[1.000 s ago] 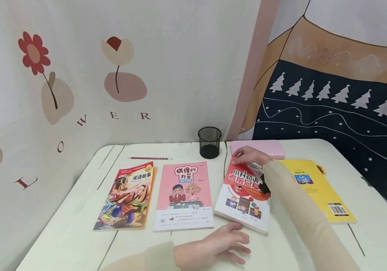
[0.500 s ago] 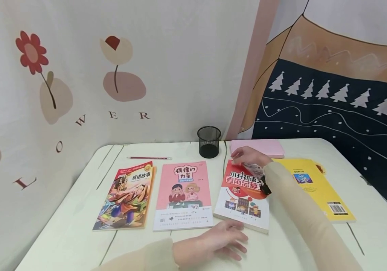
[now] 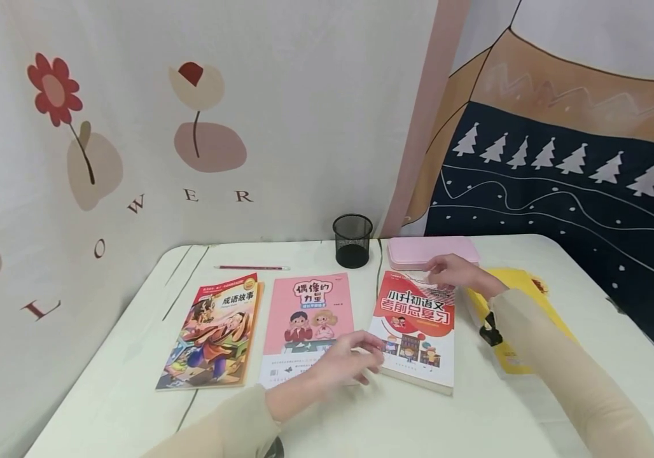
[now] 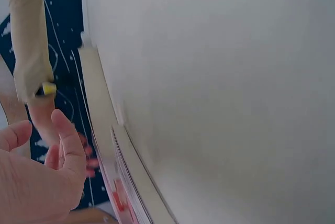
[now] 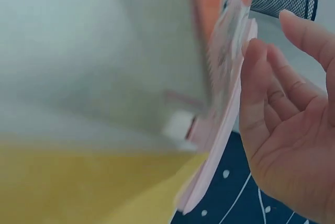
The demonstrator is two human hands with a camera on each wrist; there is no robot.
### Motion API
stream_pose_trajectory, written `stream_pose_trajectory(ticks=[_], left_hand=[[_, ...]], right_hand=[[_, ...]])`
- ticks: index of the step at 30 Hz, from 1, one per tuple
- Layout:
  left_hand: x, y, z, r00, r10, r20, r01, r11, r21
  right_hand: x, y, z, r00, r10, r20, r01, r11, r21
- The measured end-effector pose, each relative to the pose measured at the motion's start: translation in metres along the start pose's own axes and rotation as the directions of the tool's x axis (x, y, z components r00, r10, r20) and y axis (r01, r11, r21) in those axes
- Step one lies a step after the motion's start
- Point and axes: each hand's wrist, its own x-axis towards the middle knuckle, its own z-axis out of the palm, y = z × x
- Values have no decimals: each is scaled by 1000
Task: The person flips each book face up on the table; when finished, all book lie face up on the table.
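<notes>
A red-and-white book (image 3: 413, 334) lies on the table. My right hand (image 3: 457, 272) hovers by its upper right corner in the head view, in front of a pink case (image 3: 418, 251). In the right wrist view the thumb and fingers of that hand (image 5: 296, 106) stand apart, with nothing between them. My left hand (image 3: 345, 361) is over the lower right part of a pink book (image 3: 312, 318), its fingertips overlapping the red-and-white book's left edge. The left wrist view shows that hand (image 4: 44, 177) loosely bent and holding nothing. A yellow book (image 3: 513, 362) is partly hidden under my right forearm.
At the left lies a colourful illustrated book (image 3: 212, 337) on top of an orange-edged one. A pencil (image 3: 251, 268) rests behind the books. A black mesh pen cup (image 3: 352, 242) stands at the back, near the wall cloth (image 3: 298, 127).
My right hand has left the red-and-white book's top edge and moved right, and the book lies a little straighter. My left hand has moved up and left, over the pink book.
</notes>
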Motion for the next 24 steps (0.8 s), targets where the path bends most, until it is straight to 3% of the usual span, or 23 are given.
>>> stream_pose_trajectory(ticks=[4, 9, 18, 24], left_hand=[[6, -1, -13, 997, 22, -70, -15, 995, 101], [12, -5, -20, 996, 10, -94, 7, 984, 175], [18, -11, -24, 997, -23, -77, 37, 983, 179], [20, -12, -25, 998, -32, -61, 42, 983, 181]], right_hand=[[-12, 12, -4, 1000, 21, -13, -20, 1000, 6], [-22, 22, -7, 997, 73, -18, -72, 996, 53], [-25, 32, -6, 993, 115, 5, -115, 989, 97], [-24, 31, -3, 996, 85, 31, -88, 992, 89]])
